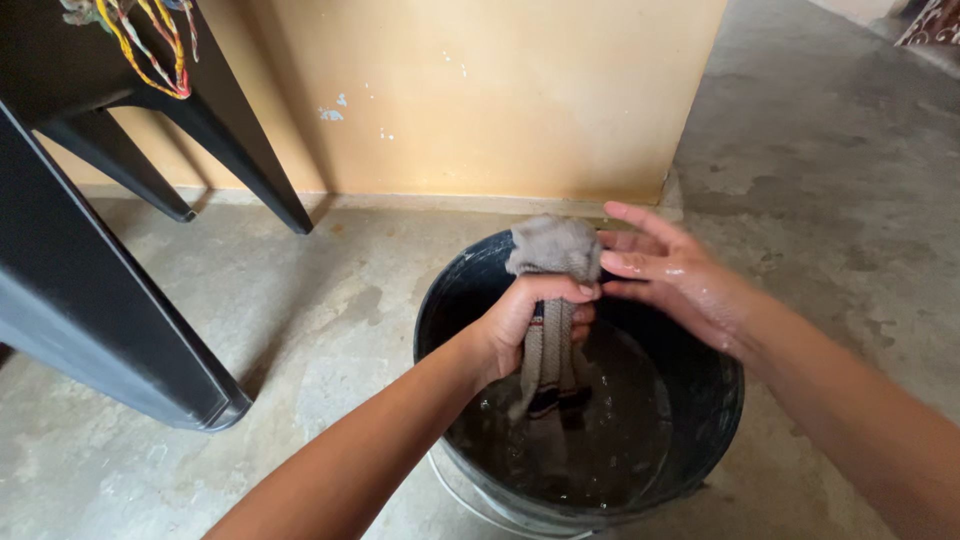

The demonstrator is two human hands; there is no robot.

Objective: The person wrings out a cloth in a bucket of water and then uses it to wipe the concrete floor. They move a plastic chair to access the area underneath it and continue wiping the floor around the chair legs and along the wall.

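So the bare concrete floor (300, 300) takes up most of the room, running up to a yellow-tan wall (480, 90) at the back, with lots of open space off to the right and along the wall's bottom edge. On the left a black plastic chair (90, 290) crowds in, its legs planted close to the bucket's left side, so that side's tighter. The black bucket (700, 400) sits on the floor near the middle, with dark water in the bottom. Left hand (525, 320) is clenched tight around a wet grey sock (550, 250), held above the water inside the rim, toe bunched up top and the striped cuff dangling down. Right hand (665, 270) is open and wet, fingers spread, just beside the sock's top.
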